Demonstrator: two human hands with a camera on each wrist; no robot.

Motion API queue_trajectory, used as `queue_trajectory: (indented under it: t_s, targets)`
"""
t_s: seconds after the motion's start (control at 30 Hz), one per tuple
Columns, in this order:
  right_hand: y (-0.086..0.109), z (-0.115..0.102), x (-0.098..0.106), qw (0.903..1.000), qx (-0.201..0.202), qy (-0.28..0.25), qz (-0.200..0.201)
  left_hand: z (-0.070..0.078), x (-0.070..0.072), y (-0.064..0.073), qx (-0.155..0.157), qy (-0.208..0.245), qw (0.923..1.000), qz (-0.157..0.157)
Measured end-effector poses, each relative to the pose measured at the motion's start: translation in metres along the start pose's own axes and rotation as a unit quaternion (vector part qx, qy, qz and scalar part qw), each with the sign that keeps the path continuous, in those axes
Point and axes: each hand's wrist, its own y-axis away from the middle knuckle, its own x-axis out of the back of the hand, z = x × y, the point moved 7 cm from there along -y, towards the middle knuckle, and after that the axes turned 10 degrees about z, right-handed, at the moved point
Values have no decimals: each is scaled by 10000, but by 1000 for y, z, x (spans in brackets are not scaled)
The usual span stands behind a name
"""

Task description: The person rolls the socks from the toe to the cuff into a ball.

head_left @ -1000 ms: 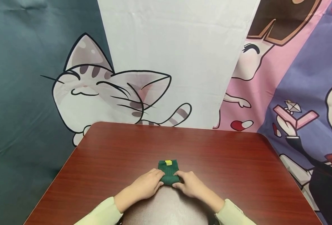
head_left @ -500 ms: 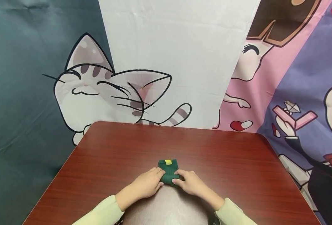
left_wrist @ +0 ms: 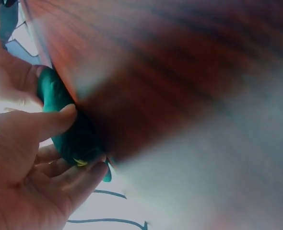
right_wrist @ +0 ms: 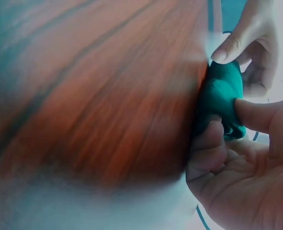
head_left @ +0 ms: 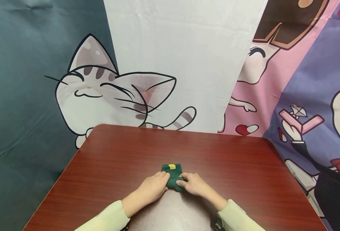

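Note:
On the table lies a dark green sock with a ribbed far part and a small yellow label at its far edge. Its near part is rolled into a thick bundle. My left hand grips the left side, with the thumb on the near face of the green roll and the fingers lying along its other side. At the right end, my right hand pinches the roll between thumb and curled fingers. Part of the sock is hidden under both hands.
The reddish-brown wooden table spreads around the hands, with rounded far corners. Behind it hangs a cloth backdrop printed with a cartoon cat and other figures. Light green sleeves cover both forearms.
My right thumb has moved up onto the roll and the right fingers have shifted slightly. The roll's near edge sits a little tilted on the right. My left hand stays nearly in place.

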Motion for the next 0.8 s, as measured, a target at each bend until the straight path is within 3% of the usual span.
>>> queue_trajectory:
  t_s: [0.23, 0.5, 0.8]
  targets:
    - [1, 3, 1, 9999, -42, -114, 5, 4, -1, -3, -196, -630, 9976, 187]
    - [12, 0, 2, 9988, 344, -354, 1, -2, 0, -5, 42, -114, 9999, 71]
    - [17, -12, 2, 9942, 840, 494, 464, -5, 0, -4, -12, 172, 9998, 97]
